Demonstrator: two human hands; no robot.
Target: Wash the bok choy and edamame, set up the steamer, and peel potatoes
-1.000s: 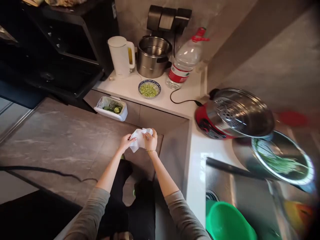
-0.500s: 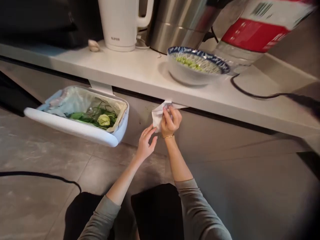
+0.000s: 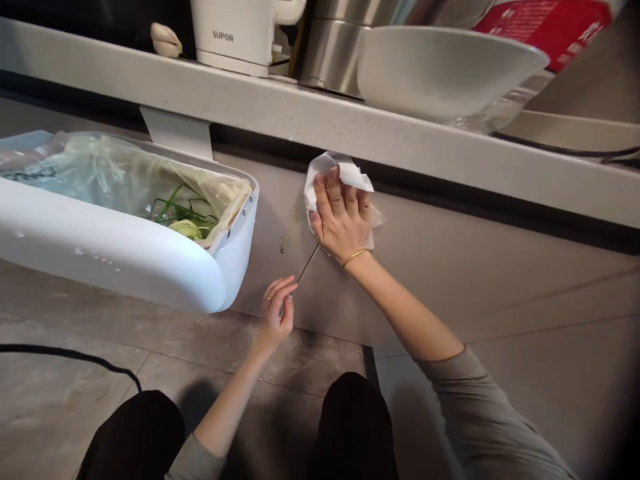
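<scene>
My right hand (image 3: 341, 217) lies flat on a white paper towel (image 3: 350, 177) and presses it against the grey cabinet front (image 3: 450, 267), just below the white countertop edge (image 3: 350, 127). My left hand (image 3: 277, 313) hangs lower, fingers loosely curled near the cabinet's bottom, holding nothing I can make out. Small dark specks (image 3: 283, 248) mark the cabinet front between the towel and the bin.
A white hanging bin (image 3: 125, 253) with a plastic liner and green vegetable scraps sits to the left. On the counter stand a white kettle (image 3: 235, 33), a steel pot (image 3: 330, 53), a white bowl (image 3: 440, 73) and a bottle. A black cable (image 3: 75, 353) crosses the tiled floor.
The view has dropped lower and closer to the cabinet. My right hand went from gripping the towel under the counter edge to pressing it flat on the cabinet front; my left hand moved down.
</scene>
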